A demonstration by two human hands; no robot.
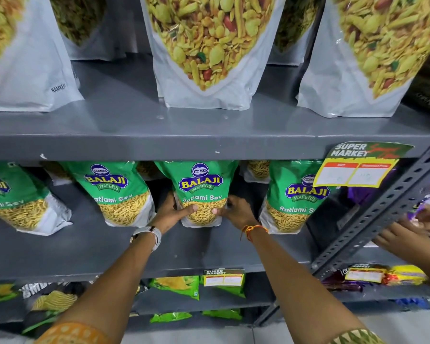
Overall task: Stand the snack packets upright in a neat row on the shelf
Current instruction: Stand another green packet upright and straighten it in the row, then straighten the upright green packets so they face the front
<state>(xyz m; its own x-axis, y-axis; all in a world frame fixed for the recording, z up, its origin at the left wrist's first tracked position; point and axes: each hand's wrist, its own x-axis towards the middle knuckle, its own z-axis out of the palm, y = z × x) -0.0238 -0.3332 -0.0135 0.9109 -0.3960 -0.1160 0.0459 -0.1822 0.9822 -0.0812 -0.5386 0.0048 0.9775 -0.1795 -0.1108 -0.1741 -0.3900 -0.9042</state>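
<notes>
Green Balaji Ratlami Sev packets stand in a row on the grey middle shelf (209, 252). Both hands hold the centre packet (201, 187) at its lower sides: my left hand (170, 213) on its left edge, my right hand (235, 211) on its right edge, thumbs pressed on the front. That packet stands upright. A second packet (117, 192) to its left leans left. Another (296, 197) stands to the right, and one more (18, 197) sits at the far left, tilted. More packets show dimly behind the front row.
The upper shelf (184, 142) carries large white mixture pouches (209, 45). A supermarket price tag (358, 165) hangs from its edge. A perforated grey upright (382, 209) slants at the right, with another person's hands (407, 234) beyond it. Lower shelves hold green chip bags (176, 285).
</notes>
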